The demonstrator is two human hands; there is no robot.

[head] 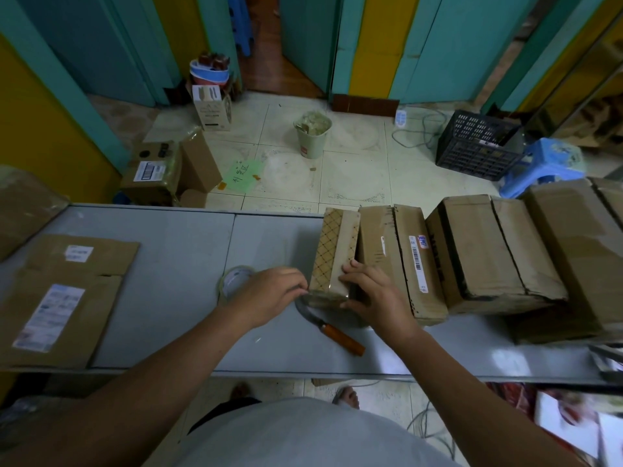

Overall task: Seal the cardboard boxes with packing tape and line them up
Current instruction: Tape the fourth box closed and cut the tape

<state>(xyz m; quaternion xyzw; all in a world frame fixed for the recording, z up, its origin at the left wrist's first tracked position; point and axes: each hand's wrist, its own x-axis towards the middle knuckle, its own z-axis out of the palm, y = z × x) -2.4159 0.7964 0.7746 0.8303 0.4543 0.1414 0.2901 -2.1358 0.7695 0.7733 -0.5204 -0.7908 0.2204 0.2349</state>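
Cardboard sheets [64, 298], flattened and labelled, lie at the left of the tabletop [175, 257]. Right of them the tape roll [236, 279] sits half behind the left hand [269, 294]. That hand's fingers are curled, tips at the near left corner of the patterned box [333, 251]; whether they pinch a tape end there I cannot tell. Just below, a knife [337, 335] lies with its blade reaching toward that corner. The right hand [371, 294] grips the box's near end, fingers over the top edge. The box stands mid-frame, touching the first of the boxes [404, 261] that run off to the right.

From here, the strip could crease or stick askew if it is drawn off line while being pressed down the near face. The blade is close to the left fingers, so a blind reach could nick them. The box looks light, so easing the right hand's hold might let it skid out of the row.

Both hands cover the box's near face. The tape is clear and hard to trace. The blade tip is lost in shadow, and the frame's right edge cuts off the last box.
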